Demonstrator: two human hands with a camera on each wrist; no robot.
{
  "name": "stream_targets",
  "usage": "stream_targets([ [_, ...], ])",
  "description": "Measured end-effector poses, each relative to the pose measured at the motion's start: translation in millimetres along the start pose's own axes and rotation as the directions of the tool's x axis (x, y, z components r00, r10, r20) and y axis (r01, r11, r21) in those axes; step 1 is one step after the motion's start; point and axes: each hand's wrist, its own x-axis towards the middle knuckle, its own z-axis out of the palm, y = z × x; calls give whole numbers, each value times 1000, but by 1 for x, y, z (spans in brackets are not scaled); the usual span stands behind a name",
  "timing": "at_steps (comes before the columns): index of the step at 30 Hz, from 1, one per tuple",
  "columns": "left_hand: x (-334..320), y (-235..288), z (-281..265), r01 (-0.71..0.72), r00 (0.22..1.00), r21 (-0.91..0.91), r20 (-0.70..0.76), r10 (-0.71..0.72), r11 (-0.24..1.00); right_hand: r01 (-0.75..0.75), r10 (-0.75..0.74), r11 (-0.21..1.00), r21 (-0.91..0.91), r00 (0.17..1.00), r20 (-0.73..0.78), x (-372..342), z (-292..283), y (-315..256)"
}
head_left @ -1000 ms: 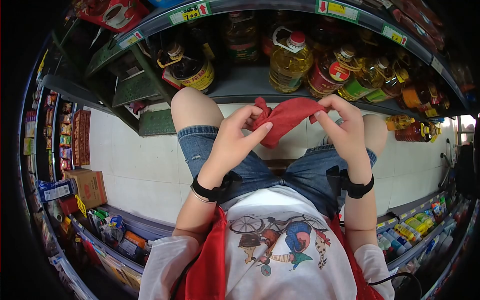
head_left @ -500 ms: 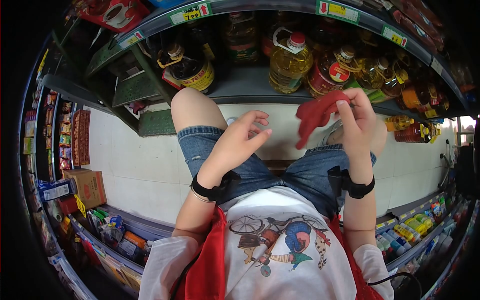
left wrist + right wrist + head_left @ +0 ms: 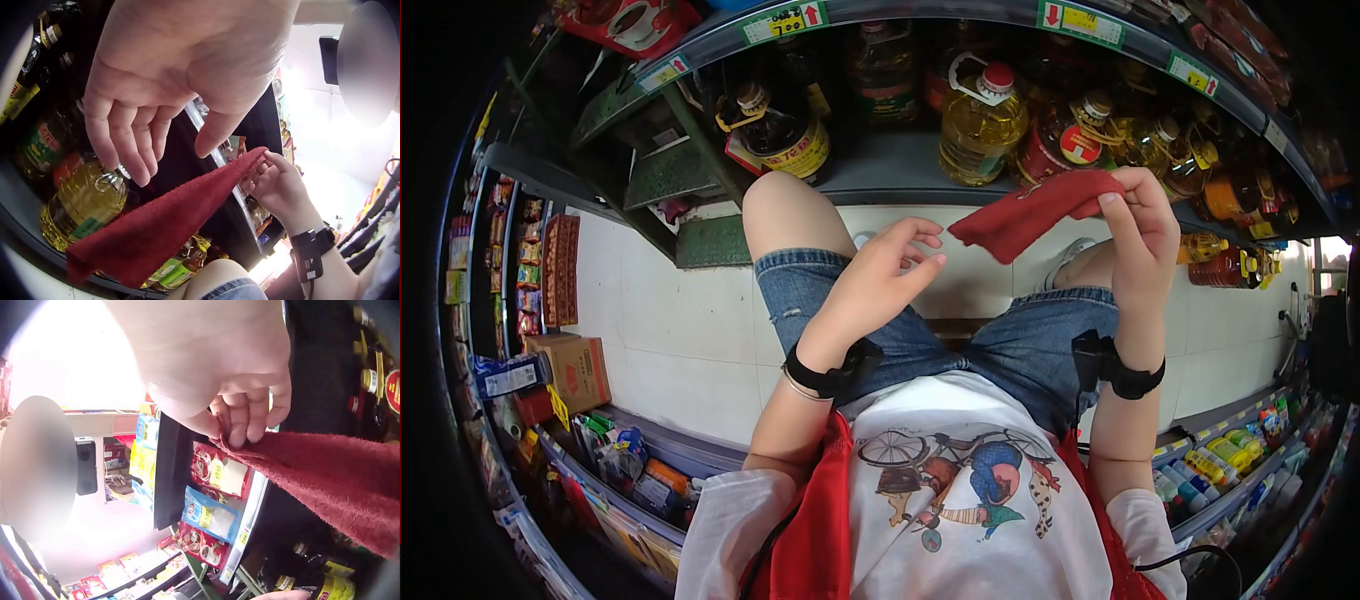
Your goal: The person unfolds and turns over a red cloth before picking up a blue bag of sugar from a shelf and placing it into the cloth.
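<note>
Above the pale floor (image 3: 685, 315), before a shelf (image 3: 880, 165) of oil bottles (image 3: 982, 130), a red cloth (image 3: 1032, 217) is sloping through the air.
The left hand (image 3: 882, 278) is hovering with its fingers loosely bent — released; to its right, the cloth's loose end is trailing toward that hand, and the right hand (image 3: 1145, 245) is pinching the other end between thumb and fingers.

Overhead and close wrist views, cloth (image 3: 1035, 213)

large bottles (image 3: 982, 138) stand along the dark grey shelf (image 3: 882, 163).
</note>
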Motion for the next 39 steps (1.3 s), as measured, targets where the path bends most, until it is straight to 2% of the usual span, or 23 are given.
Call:
stream_targets([
  [4,0,2,0,-33,999,-12,-5,33,999,-16,15,1000,13,997,73,-1,8,-7],
  [7,2,2,1,-69,997,-34,-32,68,997,-42,45,999,-30,993,110,-5,15,-12],
  [9,4,3,1,-97,994,-20,-50,96,995,-91,103,994,-68,976,190,-7,20,-19],
  [11,6,6,2,-126,990,-5,-67,125,992,-79,97,992,-102,976,193,-7,26,-27],
  [13,8,10,2,-188,980,2,-60,188,982,74,0,972,-224,949,315,-7,28,-31],
  [14,9,14,3,-188,980,2,-60,188,982,97,1,962,-257,934,357,-7,27,-31],
  [16,10,24,6,-323,946,58,-25,324,945,125,-12,956,-265,921,390,-8,28,-26],
  [17,12,25,8,-323,946,58,-25,325,945,152,-23,950,-273,906,423,-9,29,-23],
  [19,15,26,10,-542,840,107,53,540,834,208,-62,934,-291,895,441,-7,29,-22],
  [21,14,26,13,-538,842,59,89,532,841,360,-139,849,-388,858,494,-4,28,-24],
  [22,13,26,14,-530,842,12,125,525,848,360,-139,848,-388,858,494,-5,28,-24],
  [26,12,26,8,-450,880,31,189,437,893,266,-77,885,-382,893,444,-8,25,-22],
  [28,11,26,7,-399,913,72,130,388,914,247,-70,891,-381,904,422,-9,24,-22],
  [30,9,29,6,-370,925,48,107,363,928,171,-33,906,-387,940,339,-10,24,-23],
  [34,6,35,1,-263,959,7,112,261,965,180,-62,914,-364,947,315,-9,22,-21],
  [37,6,33,2,-227,966,-6,126,226,974,142,-39,930,-338,955,295,-9,22,-20],
  [39,6,31,2,-228,965,5,137,225,974,185,-79,921,-343,950,303,-8,20,-15],
])
